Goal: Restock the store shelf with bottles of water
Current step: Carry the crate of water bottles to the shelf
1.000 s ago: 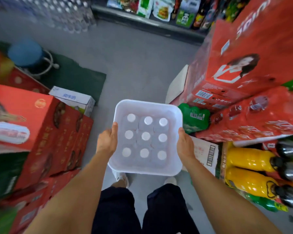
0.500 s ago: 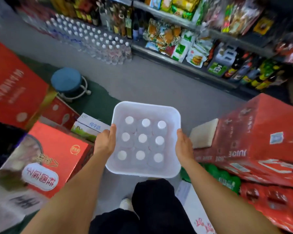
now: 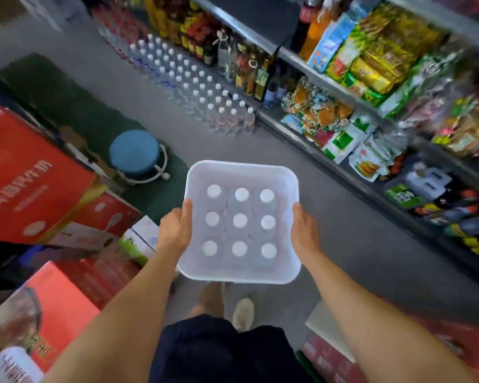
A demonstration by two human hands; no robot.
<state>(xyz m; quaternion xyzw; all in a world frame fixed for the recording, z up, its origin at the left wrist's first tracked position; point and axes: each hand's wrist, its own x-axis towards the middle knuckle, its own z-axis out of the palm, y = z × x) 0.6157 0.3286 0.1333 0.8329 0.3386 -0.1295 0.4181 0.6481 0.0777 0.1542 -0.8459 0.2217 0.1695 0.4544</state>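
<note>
Bin: a translucent white plastic bin, square with rounded corners, is carried at waist height over the grey aisle floor.
Water bottles: nine water bottles stand upright inside the bin in three rows of three, white caps up, clustered toward the near and middle part of it.
Left hand: the left hand grasps the bin's left rim, thumb lying over the top edge, the other fingers hidden beneath the wall.
Right hand: the right hand has its grip on the right rim in the same way, thumb on the edge, remaining fingers out of sight.
Floor stock: a block of clear white-capped bottles stands in rows on the floor against the base of the store shelf, well ahead of the bin.
Store shelf: the store shelf runs diagonally along the right side, with dark sauce and oil bottles at its far end, then snack packets and green-and-white pouches nearer the camera; the far right is blurred.
Stool: a round blue-topped stool with a white ring frame stands to the left of the bin, on a dark green mat.
Cartons: red printed cartons are stacked along the left edge, a small white-and-green box just beside the left wrist.
Person: dark shorts and a light shoe show below the bin.
</note>
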